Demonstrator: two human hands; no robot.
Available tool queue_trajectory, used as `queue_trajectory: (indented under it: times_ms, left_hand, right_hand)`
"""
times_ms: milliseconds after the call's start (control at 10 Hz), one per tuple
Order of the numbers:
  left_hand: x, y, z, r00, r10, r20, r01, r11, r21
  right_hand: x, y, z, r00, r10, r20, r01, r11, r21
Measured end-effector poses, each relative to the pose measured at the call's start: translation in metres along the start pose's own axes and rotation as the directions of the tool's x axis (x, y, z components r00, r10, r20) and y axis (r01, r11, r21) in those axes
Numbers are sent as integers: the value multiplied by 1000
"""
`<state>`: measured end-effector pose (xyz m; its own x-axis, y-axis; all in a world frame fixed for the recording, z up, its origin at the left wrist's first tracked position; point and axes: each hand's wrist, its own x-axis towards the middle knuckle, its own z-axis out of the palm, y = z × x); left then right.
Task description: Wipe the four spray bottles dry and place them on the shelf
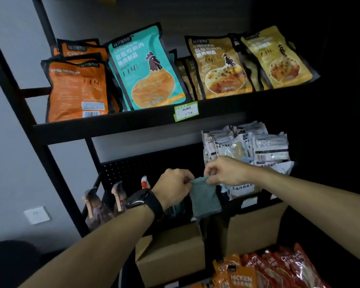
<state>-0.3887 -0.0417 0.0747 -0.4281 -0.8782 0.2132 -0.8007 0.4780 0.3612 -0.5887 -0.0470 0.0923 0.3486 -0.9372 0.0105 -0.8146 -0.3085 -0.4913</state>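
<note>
While brown plastic spray bottles (pixel 96 206) stand at the left of the black metal shelf (pixel 104 125), the left hand (pixel 174 189) and right hand (pixel 222 171) pinch a grey-green woven cloth (pixel 204 199) by its top edge.

Grey-green knitted cloth (pixel 205 197), fine waffle texture. Black metal shelf (pixel 112 126), perforated black back panel (pixel 133 169). Orange foil pouch (pixel 79 90); teal pouch (pixel 148 69) with dark rooster print; mustard-brown pouch (pixel 218 67); olive-gold pouch (pixel 276 57). Light-green price tag (pixel 186 111). White-clear packets (pixel 258 144). Brown cardboard box (pixel 170 254). Red pouches (pixel 283 269). Black wristwatch (pixel 142 199).
</note>
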Motion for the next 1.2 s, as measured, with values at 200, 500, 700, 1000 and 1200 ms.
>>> queue_trajectory:
  times_ms: [200,500,700,1000,1200]
  left_hand:
    - [2,-5,43,996,-74,58,77,996,-52]
    - [19,-23,84,979,-184,93,193,976,-103]
    - [38,-34,106,956,-271,115,287,945,-155]
    - [67,-54,138,954,-296,43,297,927,-227]
    - [72,-53,148,949,-311,55,316,930,-189]
  right_hand:
    - [8,33,38,998,30,49,-33,997,64]
    - [32,68,71,996,70,57,-73,996,53]
    - [54,82,81,995,101,22,-101,994,30]
    - [84,94,91,985,164,-61,-161,986,44]
    - [98,103,111,962,264,-73,-268,962,-48]
